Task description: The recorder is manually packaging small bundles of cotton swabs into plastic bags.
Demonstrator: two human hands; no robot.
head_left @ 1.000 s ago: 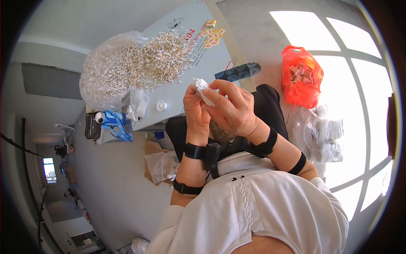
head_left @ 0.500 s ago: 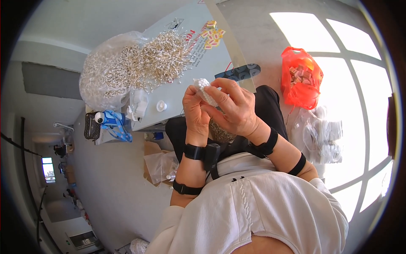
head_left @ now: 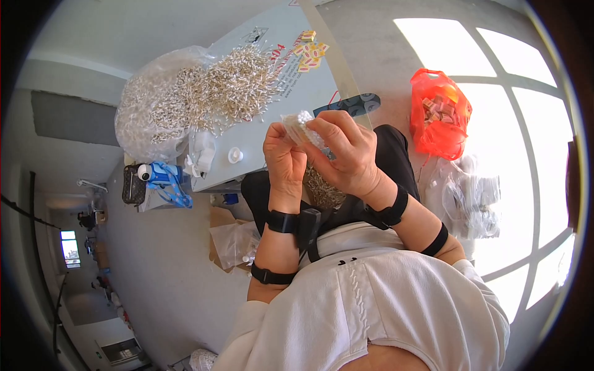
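Just beyond my lap, both hands are raised together around a bundle of cotton swabs [head_left: 304, 117], its white tips showing on top. Thin clear plastic [head_left: 288, 125], apparently a small bag, lies along the bundle's left side. My left hand [head_left: 284, 157] pinches this plastic. From the other side, my right hand [head_left: 348, 148] grips the bundle with thumb and fingers. Below the hands, between my legs, loose swabs [head_left: 325, 195] are partly covered by my right hand. A large heap of swabs [head_left: 244, 83] lies on the table, spilling from a big clear bag [head_left: 139, 108].
Small yellow-and-red cards [head_left: 312, 54] lie at the table's right edge. A white round piece [head_left: 235, 154] sits near the front edge; a blue strap [head_left: 176, 193] hangs at left. On the floor are a red bag [head_left: 427, 139] of small boxes, clear packages [head_left: 473, 198] and a carton [head_left: 219, 222].
My hands have shifted slightly apart, the left one moving a little left. More of the clear plastic and of the swab bundle now shows between them.
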